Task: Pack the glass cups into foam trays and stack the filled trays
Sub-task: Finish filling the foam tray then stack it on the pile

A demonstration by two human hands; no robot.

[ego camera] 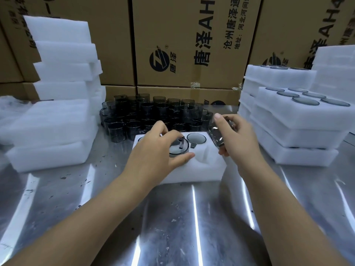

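Observation:
A white foam tray (203, 166) lies on the steel table in front of me. One smoky glass cup (196, 138) sits sunk in a back hole of the tray. My left hand (159, 146) grips another glass cup (177, 150) by its rim over a middle hole, thumb resting on the foam. My right hand (236, 137) holds a third glass cup (218, 136), tilted on its side, above the tray's right end. Behind the tray stands a crowd of several loose dark glass cups (153, 114).
Stacks of empty foam trays (65, 77) rise at the left. Filled trays (299, 116) are stacked at the right, cup rims showing on top. Printed cardboard boxes (188, 41) wall off the back. The reflective steel table (172, 223) spreads toward me.

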